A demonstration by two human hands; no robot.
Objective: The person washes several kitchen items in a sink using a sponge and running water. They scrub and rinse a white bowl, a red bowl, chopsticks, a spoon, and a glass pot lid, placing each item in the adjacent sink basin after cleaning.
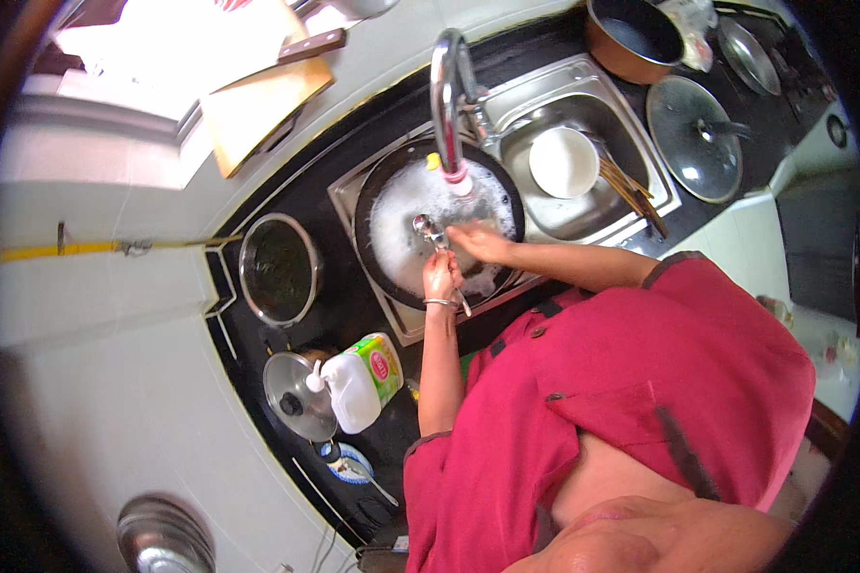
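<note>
My left hand, with a metal bangle at its wrist, grips metal spoons by their handles. The spoon bowls point away from me, over a large dark wok of foamy, whitish water. My right hand is just to the right of the spoons, slightly blurred, its fingers stretched toward them. I see nothing held in it. Whether its fingertips touch the spoons is unclear. Above both hands curves a chrome faucet with a pink-and-white nozzle. The wok sits in the left basin of the steel sink.
In the right basin are a white bowl and several wooden chopsticks. Glass lids and a brown pot stand right. On the left are a dark-filled round vessel, another lid and a detergent jug.
</note>
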